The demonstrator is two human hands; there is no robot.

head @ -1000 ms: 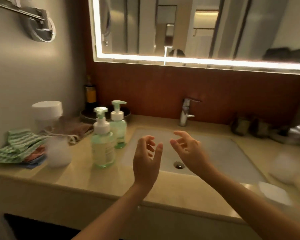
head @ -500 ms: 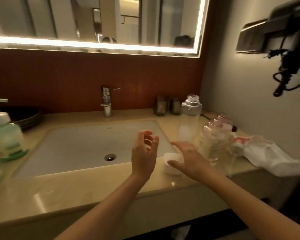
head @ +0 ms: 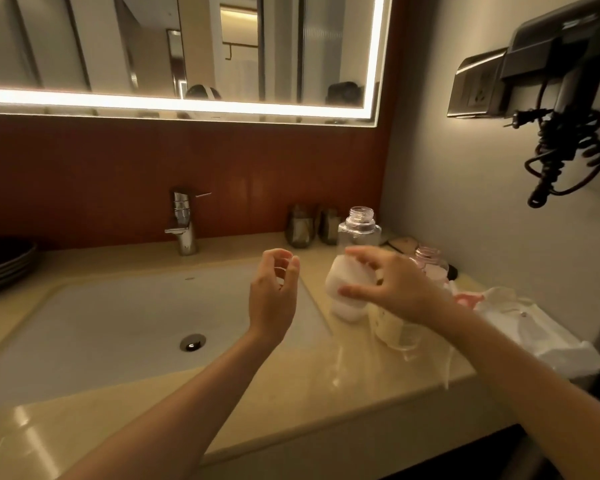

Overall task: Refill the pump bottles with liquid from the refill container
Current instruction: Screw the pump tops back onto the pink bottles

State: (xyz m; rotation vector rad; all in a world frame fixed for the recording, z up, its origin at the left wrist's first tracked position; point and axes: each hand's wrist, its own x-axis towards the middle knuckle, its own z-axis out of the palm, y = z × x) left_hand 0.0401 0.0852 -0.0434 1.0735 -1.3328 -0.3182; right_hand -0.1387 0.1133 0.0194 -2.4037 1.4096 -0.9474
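The left hand (head: 273,292) is held empty above the right edge of the sink (head: 125,327), fingers loosely curled and apart, nothing gripped. Just to its right, the right hand (head: 394,289) is raised above the countertop (head: 291,396), and a white, blurred container (head: 347,289) is held between its thumb and spread fingers; whether it is the refill container cannot be told. Beneath that hand a pale bottle (head: 392,332) is partly hidden. Beyond the right hand, 1 clear bottle (head: 359,233) is seen upright with its neck uncapped, and to the right of it 1 pink-tinted bottle (head: 430,263), also uncapped. White wipes or cloth (head: 534,327) lie to the right of the right wrist. Beyond the left hand, the faucet (head: 184,223) stands at the wall, and 2 dark cups (head: 310,226) are noted behind the clear bottle.
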